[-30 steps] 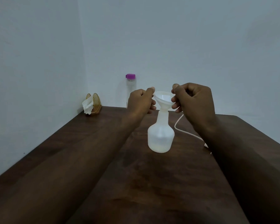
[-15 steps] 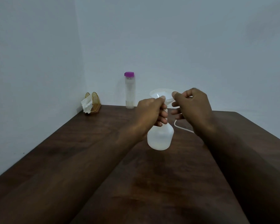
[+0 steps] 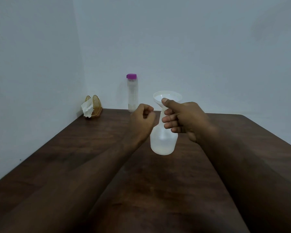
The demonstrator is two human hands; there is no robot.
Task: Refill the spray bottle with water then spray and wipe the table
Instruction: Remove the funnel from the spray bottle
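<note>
The translucent white spray bottle (image 3: pixel 163 143) stands without its spray head on the dark wooden table (image 3: pixel 84 148), a little water in its base. A white funnel (image 3: pixel 168 96) sits in its mouth. My right hand (image 3: pixel 185 121) grips the bottle's neck, thumb up against the funnel's cone. Just left of the neck, my left hand (image 3: pixel 142 121) is curled into a fist and holds nothing. A clear water bottle with a purple cap (image 3: pixel 132 93) stands by the back wall. The spray head is hidden.
A golden holder with white tissues (image 3: pixel 91 106) stands in the table's back left corner. Walls close the table off at the left and the back. My two forearms stretch across the near part of the table.
My left hand has let go of the bottle's neck and drawn off to the left. My right hand has come down from the funnel's rim and taken the neck.
</note>
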